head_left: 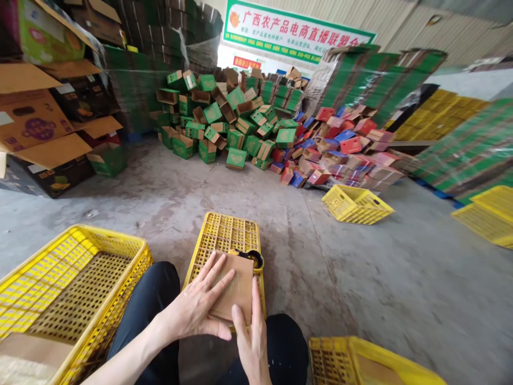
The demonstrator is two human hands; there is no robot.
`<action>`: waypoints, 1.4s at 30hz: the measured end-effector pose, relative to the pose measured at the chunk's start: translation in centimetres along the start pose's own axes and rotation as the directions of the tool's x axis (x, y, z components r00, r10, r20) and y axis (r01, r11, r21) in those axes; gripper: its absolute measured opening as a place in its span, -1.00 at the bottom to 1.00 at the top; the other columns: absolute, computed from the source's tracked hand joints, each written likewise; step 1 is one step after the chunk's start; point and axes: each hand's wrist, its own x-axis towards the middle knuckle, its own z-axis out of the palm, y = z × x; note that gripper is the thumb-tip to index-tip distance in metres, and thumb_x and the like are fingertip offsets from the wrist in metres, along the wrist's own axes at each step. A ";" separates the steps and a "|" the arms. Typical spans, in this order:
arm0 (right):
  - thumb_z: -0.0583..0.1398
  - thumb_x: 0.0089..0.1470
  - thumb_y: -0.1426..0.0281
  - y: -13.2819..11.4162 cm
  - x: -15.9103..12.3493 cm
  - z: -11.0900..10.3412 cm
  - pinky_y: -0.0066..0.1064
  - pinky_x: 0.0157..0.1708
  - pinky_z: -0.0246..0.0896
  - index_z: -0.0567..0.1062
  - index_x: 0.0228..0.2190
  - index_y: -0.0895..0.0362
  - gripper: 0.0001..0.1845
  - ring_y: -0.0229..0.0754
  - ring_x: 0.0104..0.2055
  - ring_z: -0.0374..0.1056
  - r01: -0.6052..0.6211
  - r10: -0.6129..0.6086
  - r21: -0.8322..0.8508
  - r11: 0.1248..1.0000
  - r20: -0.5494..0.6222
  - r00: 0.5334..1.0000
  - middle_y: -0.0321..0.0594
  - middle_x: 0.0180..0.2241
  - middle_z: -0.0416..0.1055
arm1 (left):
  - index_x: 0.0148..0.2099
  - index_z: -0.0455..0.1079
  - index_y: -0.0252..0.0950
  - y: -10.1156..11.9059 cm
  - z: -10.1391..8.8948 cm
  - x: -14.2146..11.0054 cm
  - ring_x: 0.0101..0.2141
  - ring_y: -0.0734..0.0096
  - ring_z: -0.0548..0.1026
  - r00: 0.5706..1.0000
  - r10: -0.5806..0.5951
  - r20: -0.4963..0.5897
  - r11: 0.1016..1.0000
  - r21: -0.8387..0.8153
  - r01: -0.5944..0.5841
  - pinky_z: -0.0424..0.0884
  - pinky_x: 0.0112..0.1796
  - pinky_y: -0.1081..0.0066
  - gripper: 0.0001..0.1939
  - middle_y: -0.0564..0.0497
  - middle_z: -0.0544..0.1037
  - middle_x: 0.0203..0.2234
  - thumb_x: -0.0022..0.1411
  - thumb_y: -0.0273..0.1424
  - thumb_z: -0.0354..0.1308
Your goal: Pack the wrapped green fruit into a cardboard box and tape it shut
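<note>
Cardboard box (pixel 239 294), small, plain brown: lay near the far-right part of neither crate wall, but between both hands over the near half of an upturned yellow plastic crate (pixel 218 230), before the knees.
Left hand (pixel 198 307): spread flat across the box's top and left side, fingers unclenched, thumb extended at the near edge.
Right hand (pixel 253 337): grasped the box at its right side and near corner, thumb on top, fingers along the edge.
Tape dispenser (pixel 249 254), black and yellow: sat just beyond the box; contact hidden.
Open yellow crate (pixel 134 267), left: held a brown cardboard sheet (pixel 34 353).
Green cartons (pixel 236 159), red and blue cartons (pixel 350 145): lay heaped on the floor ahead.
Step in hand, as judged: steadying and pressing the box. Next move, as judged: called for even pressure from both sides, edges aligned, and care not to nudge the dispenser.
</note>
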 end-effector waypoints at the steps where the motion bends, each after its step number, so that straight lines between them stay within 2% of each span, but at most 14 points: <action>1: 0.15 0.35 0.07 0.0 0.1 -0.1 -0.09 0.32 0.26 0.10 0.44 0.07 -0.21 0.08 0.42 0.15 -0.013 0.013 0.002 1.000 -0.009 1.000 -0.08 0.42 0.14 | 0.58 -0.20 -0.21 0.0 0.0 -0.1 0.45 -0.44 -0.25 1.000 0.001 -0.001 1.000 0.001 -0.001 0.15 0.30 -0.31 0.29 -0.27 -0.36 0.53 0.05 0.40 0.12; 4: 0.17 0.31 0.05 -0.2 0.4 -0.7 -0.08 0.33 0.25 0.20 0.41 0.10 -0.22 0.10 0.39 0.21 -0.030 0.030 0.031 0.999 0.003 1.000 -0.05 0.38 0.23 | 0.58 -0.22 -0.22 0.2 0.2 -0.2 0.45 -0.45 -0.23 1.000 0.002 -0.013 1.000 0.031 -0.001 0.11 0.31 -0.30 0.31 -0.29 -0.39 0.52 0.03 0.41 0.11; 7: 0.18 0.32 0.05 -0.5 1.4 -1.8 -0.10 0.32 0.25 0.24 0.39 0.03 -0.27 0.08 0.39 0.21 -0.058 0.052 0.093 0.994 0.069 0.996 -0.11 0.37 0.24 | 0.58 -0.22 -0.22 0.2 0.2 -0.2 0.45 -0.46 -0.22 1.000 0.018 -0.014 0.999 0.045 -0.017 0.09 0.31 -0.31 0.35 -0.30 -0.36 0.52 0.00 0.44 0.09; 12: 0.16 0.34 0.05 -1.0 3.9 -2.2 -0.03 0.38 0.12 0.07 0.43 -0.09 -0.24 0.01 0.47 0.02 -0.088 0.064 0.133 0.987 0.176 0.982 -0.28 0.45 0.03 | 0.58 -0.20 -0.15 -0.6 -0.2 0.0 0.45 -0.47 -0.19 0.999 0.039 0.000 0.999 0.012 -0.039 0.13 0.30 -0.33 0.31 -0.27 -0.32 0.53 0.01 0.42 0.12; 15: 0.08 0.39 0.05 -1.2 4.2 -1.5 -0.04 0.39 0.11 0.03 0.44 -0.09 -0.28 -0.01 0.48 0.01 -0.093 0.076 0.125 0.988 0.130 0.989 -0.30 0.46 -0.01 | 0.57 -0.16 -0.11 -0.7 -0.3 0.1 0.45 -0.48 -0.20 1.000 0.025 0.003 1.000 0.002 -0.025 0.13 0.29 -0.34 0.28 -0.23 -0.33 0.53 0.01 0.41 0.16; 19: 0.04 0.42 0.08 -1.6 2.6 -1.3 -0.03 0.42 0.06 0.01 0.46 -0.02 -0.29 0.04 0.50 -0.06 0.036 -0.031 -0.045 0.998 0.112 0.993 -0.26 0.48 -0.08 | 0.57 -0.16 -0.15 -0.3 0.2 -0.1 0.45 -0.46 -0.21 0.999 -0.026 -0.022 1.000 0.005 0.026 0.11 0.30 -0.33 0.32 -0.26 -0.30 0.52 -0.02 0.42 0.15; 23: 0.05 0.42 0.14 -2.7 0.3 -1.7 0.18 0.42 0.00 0.02 0.46 -0.02 -0.30 0.18 0.52 -0.17 0.252 -0.227 -0.253 0.934 0.122 0.966 -0.24 0.48 -0.05 | 0.58 -0.25 -0.25 0.1 0.9 0.0 0.45 -0.41 -0.20 0.998 -0.044 -0.054 0.999 -0.010 0.044 0.12 0.31 -0.31 0.35 -0.35 -0.22 0.51 0.02 0.39 0.18; 27: 0.06 0.42 0.20 -4.0 -0.2 -1.8 0.25 0.40 0.02 0.03 0.46 -0.02 -0.31 0.21 0.47 0.02 0.352 -0.299 -0.349 0.869 0.198 0.933 -0.18 0.43 0.09 | 0.58 -0.35 -0.32 -0.2 1.1 0.1 0.45 -0.36 -0.18 0.991 -0.038 -0.128 0.996 -0.091 0.026 0.11 0.33 -0.27 0.34 -0.41 -0.15 0.50 0.11 0.30 0.23; 29: 0.05 0.42 0.19 -4.5 0.3 -1.9 0.22 0.40 0.03 0.09 0.45 -0.02 -0.34 0.19 0.43 0.14 0.364 -0.304 -0.359 0.859 0.213 0.928 -0.17 0.41 0.15 | 0.58 -0.40 -0.29 -0.5 1.0 -0.2 0.45 -0.33 -0.17 0.987 -0.043 -0.155 0.990 -0.141 0.021 0.13 0.32 -0.24 0.34 -0.40 -0.21 0.50 0.13 0.27 0.25; 32: 0.08 0.39 0.10 -4.8 1.2 -2.1 0.20 0.38 0.07 0.18 0.42 -0.02 -0.34 0.20 0.39 0.22 0.348 -0.297 -0.380 0.857 0.186 0.937 -0.16 0.39 0.19 | 0.58 -0.47 -0.23 -1.0 0.7 -1.4 0.44 -0.29 -0.11 0.985 -0.106 -0.136 0.974 -0.215 0.075 0.23 0.30 -0.16 0.34 -0.36 -0.32 0.51 0.13 0.29 0.23; 34: 0.11 0.36 0.03 -5.0 1.7 -1.9 0.21 0.33 0.15 0.20 0.41 0.00 -0.29 0.25 0.37 0.23 0.338 -0.295 -0.402 0.851 0.167 0.941 -0.14 0.39 0.20 | 0.58 -0.47 -0.19 -1.3 0.7 -2.2 0.44 -0.23 -0.05 0.985 -0.137 -0.109 0.963 -0.249 0.106 0.26 0.30 -0.09 0.30 -0.33 -0.30 0.51 0.16 0.27 0.22; 38: 0.14 0.30 -0.08 -6.0 2.4 -0.6 0.33 0.20 0.23 0.22 0.41 0.10 -0.16 0.41 0.31 0.26 0.346 -0.302 -0.453 0.822 0.169 0.938 0.01 0.37 0.23 | 0.58 -0.48 -0.18 -1.3 1.4 -2.8 0.43 -0.17 0.01 0.979 -0.152 -0.139 0.958 -0.265 0.111 0.27 0.30 -0.06 0.29 -0.33 -0.21 0.51 0.19 0.18 0.29; 40: 0.13 0.31 -0.07 -6.8 2.6 0.4 0.34 0.21 0.21 0.25 0.39 0.15 -0.18 0.41 0.29 0.27 0.365 -0.313 -0.464 0.807 0.189 0.931 0.06 0.35 0.26 | 0.57 -0.52 -0.21 -1.0 1.8 -2.7 0.43 -0.19 0.01 0.975 -0.153 -0.162 0.961 -0.256 0.108 0.28 0.30 -0.07 0.30 -0.36 -0.22 0.51 0.21 0.12 0.31; 42: 0.11 0.34 -0.01 -7.9 2.7 1.4 0.31 0.26 0.18 0.29 0.37 0.15 -0.25 0.36 0.29 0.29 0.391 -0.325 -0.467 0.793 0.219 0.920 0.05 0.34 0.29 | 0.57 -0.55 -0.22 -0.7 2.1 -2.5 0.43 -0.20 0.01 0.973 -0.147 -0.176 0.966 -0.238 0.103 0.28 0.31 -0.09 0.22 -0.35 -0.22 0.51 0.31 0.03 0.27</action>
